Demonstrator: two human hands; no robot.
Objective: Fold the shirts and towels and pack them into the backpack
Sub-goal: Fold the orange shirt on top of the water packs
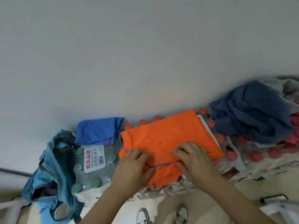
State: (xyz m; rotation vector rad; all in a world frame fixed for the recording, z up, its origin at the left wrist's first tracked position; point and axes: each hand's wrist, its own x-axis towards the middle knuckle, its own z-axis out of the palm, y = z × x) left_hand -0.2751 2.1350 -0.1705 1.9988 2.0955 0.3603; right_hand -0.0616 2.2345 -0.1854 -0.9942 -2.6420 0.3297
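An orange shirt with thin blue trim lies partly folded on top of packs of red-capped bottles. My left hand grips its near left edge, thumb under the fold. My right hand presses flat on the shirt's right part, fingers spread. A folded blue shirt rests on a pack of green-capped bottles to the left. The teal backpack slumps open on the floor at far left. A crumpled dark blue towel lies at the right, with grey cloth behind it.
The pack of green-capped water bottles with a white label stands between backpack and orange shirt. Packs of red-capped bottles spread to the right. A plain wall rises behind. My shoes show on the pale floor below.
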